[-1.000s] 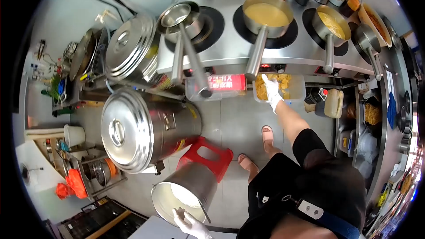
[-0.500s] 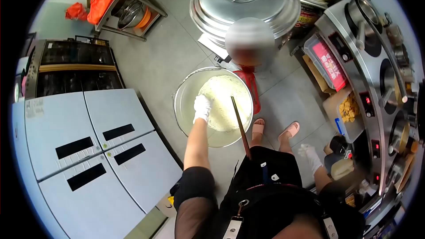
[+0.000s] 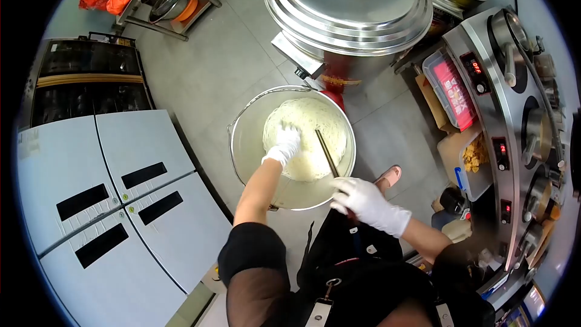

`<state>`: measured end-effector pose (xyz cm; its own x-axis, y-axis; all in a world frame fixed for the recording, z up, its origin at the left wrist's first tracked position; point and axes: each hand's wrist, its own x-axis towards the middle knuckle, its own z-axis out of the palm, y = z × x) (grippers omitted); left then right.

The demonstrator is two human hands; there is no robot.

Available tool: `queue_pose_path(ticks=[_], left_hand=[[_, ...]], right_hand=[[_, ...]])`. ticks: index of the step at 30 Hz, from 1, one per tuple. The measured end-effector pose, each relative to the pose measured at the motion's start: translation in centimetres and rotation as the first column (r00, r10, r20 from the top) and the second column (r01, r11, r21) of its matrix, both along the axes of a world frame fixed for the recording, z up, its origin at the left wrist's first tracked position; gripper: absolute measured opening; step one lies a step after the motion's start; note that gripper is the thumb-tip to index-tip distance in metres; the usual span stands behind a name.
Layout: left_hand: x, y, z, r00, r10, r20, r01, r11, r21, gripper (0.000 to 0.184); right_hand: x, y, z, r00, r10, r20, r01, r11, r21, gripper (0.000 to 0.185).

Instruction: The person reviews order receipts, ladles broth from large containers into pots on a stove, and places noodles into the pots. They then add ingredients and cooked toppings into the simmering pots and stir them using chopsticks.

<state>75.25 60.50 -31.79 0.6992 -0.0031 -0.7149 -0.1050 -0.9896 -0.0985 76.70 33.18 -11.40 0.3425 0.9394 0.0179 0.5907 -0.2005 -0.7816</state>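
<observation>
A large metal bucket [image 3: 247,163] with a wire handle stands on the floor in front of me. Inside lies a pale yellow-white mass [image 3: 321,112] with a stringy surface, like noodles. My left hand [image 3: 285,143], in a white glove, reaches into the bucket and rests on this mass with fingers partly spread. Long dark chopsticks [image 3: 324,147] lean from the mass over the near rim towards my lap. My right hand [image 3: 369,204], also gloved, has its fingers around their upper part, at the bucket's near right edge.
A big lidded steel pot [image 3: 351,15] stands just beyond the bucket. Along the right runs a counter [image 3: 484,85] with burners and pans, plastic tubs [image 3: 451,145] below it. A white cabinet [image 3: 109,194] stands left, a metal rack [image 3: 157,27] at far left.
My right hand has come from the right side to the chopsticks and closed round them. My left hand has shifted slightly further over the pale mass. The view has moved a little.
</observation>
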Motion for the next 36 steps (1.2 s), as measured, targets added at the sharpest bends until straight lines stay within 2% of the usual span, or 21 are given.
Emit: queue_pose_path(ticks=[1, 2, 3, 5, 6, 8, 9, 11, 12, 14, 16, 18, 20, 22, 24, 26, 29, 30, 32, 34, 36], left_hand=[[-1.6, -1.4, 0.2, 1.0, -0.005, -0.02, 0.006, 1.0, 0.03, 0.096], [-2.8, -2.8, 0.3, 0.999, -0.013, -0.041, 0.015, 0.998, 0.059, 0.084], [-4.0, -3.9, -0.5, 0.999, -0.009, -0.041, 0.012, 0.998, 0.058, 0.084], [-5.3, -4.9, -3.2, 0.972, -0.112, 0.209, 0.075, 0.981, 0.177, 0.046], [-4.7, -4.6, -3.7, 0.969, -0.115, 0.217, 0.077, 0.981, 0.178, 0.046], [-3.5, -4.3, -4.9, 0.942, -0.102, 0.321, 0.037, 0.979, 0.2, 0.031], [-3.0, -4.1, -4.9, 0.942, -0.103, 0.319, 0.043, 0.981, 0.19, 0.031], [-2.3, -1.9, -3.5, 0.939, 0.095, 0.33, -0.13, 0.988, 0.087, 0.016], [-2.5, -0.9, -2.1, 0.939, 0.091, 0.331, -0.128, 0.987, 0.092, 0.016], [-2.5, 0.5, 2.4, 0.846, 0.217, 0.486, -0.173, 0.976, -0.136, 0.007], [-2.3, 0.8, 8.3, 0.846, 0.219, 0.486, -0.184, 0.976, -0.12, 0.005], [-2.8, 1.6, 12.2, 0.712, 0.307, 0.631, -0.185, 0.95, -0.252, 0.015], [-3.1, 1.7, 17.3, 0.691, 0.359, 0.627, -0.184, 0.927, -0.328, 0.02], [-3.6, 1.4, 21.5, 0.575, 0.597, 0.559, -0.289, 0.787, -0.545, 0.021], [-3.8, 0.9, 25.8, 0.55, 0.623, 0.556, -0.325, 0.773, -0.545, 0.024], [-4.1, 0.6, 29.3, 0.54, 0.644, 0.542, -0.358, 0.758, -0.545, 0.026], [-4.5, 0.4, 34.8, 0.471, 0.602, 0.645, -0.319, 0.798, -0.511, 0.027], [-4.4, 0.0, 37.3, 0.438, 0.603, 0.667, -0.322, 0.798, -0.51, 0.027], [-4.7, -0.3, 41.6, 0.41, 0.635, 0.654, -0.355, 0.772, -0.527, 0.041], [-5.3, -0.6, 45.1, 0.345, 0.664, 0.663, -0.323, 0.747, -0.581, 0.039], [-5.6, -1.2, 48.5, 0.322, 0.748, 0.58, -0.324, 0.663, -0.675, 0.036]], right_hand=[[1.2, -0.5, 1.4, 0.996, -0.054, 0.072, 0.045, 0.992, 0.116, 0.02], [1.8, -1.4, 2.7, 0.993, -0.114, 0.006, 0.113, 0.986, 0.122, 0.023], [2.7, -2.2, 4.4, 0.983, -0.18, -0.029, 0.183, 0.97, 0.16, 0.026], [4.3, -3.3, 7.0, 0.961, -0.274, -0.046, 0.278, 0.942, 0.186, 0.032], [4.8, -3.9, 7.7, 0.951, -0.308, -0.023, 0.308, 0.936, 0.174, 0.035], [5.5, -4.6, 8.3, 0.948, -0.319, 0.015, 0.31, 0.932, 0.188, 0.035], [5.6, -4.8, 9.0, 0.942, -0.335, 0.001, 0.327, 0.921, 0.211, 0.035], [5.3, -5.4, 9.4, 0.935, -0.353, -0.022, 0.348, 0.905, 0.245, 0.034], [5.1, -5.5, 9.2, 0.935, -0.355, -0.023, 0.349, 0.903, 0.25, 0.034], [4.6, -5.8, 8.7, 0.935, -0.353, -0.013, 0.345, 0.904, 0.255, 0.033], [4.1, -6.0, 8.0, 0.941, -0.338, -0.025, 0.334, 0.911, 0.243, 0.034], [3.5, -5.8, 7.4, 0.948, -0.317, -0.036, 0.317, 0.92, 0.23, 0.034], [3.3, -5.1, 7.0, 0.951, -0.306, -0.048, 0.306, 0.904, 0.298, 0.026], [3.2, -4.7, 6.6, 0.956, -0.291, -0.035, 0.289, 0.912, 0.291, 0.027], [3.4, -4.2, 6.1, 0.99, -0.128, 0.052, 0.114, 0.972, 0.205, 0.03], [3.0, -3.2, 5.0, 0.994, -0.09, 0.055, 0.077, 0.977, 0.2, 0.026], [2.7, -2.0, 2.3, 0.976, 0.156, 0.154, -0.166, 0.985, 0.056, 0.02], [2.7, -1.7, 1.6, 0.973, 0.161, 0.162, -0.173, 0.983, 0.06, 0.02], [2.5, -1.4, 0.5, 0.923, 0.3, 0.242, -0.314, 0.949, 0.02, 0.016], [2.2, -1.1, 0.2, 0.92, 0.297, 0.255, -0.319, 0.946, 0.049, 0.015], [2.0, -1.1, 0.1, 0.918, 0.294, 0.267, -0.325, 0.942, 0.079, 0.015]])
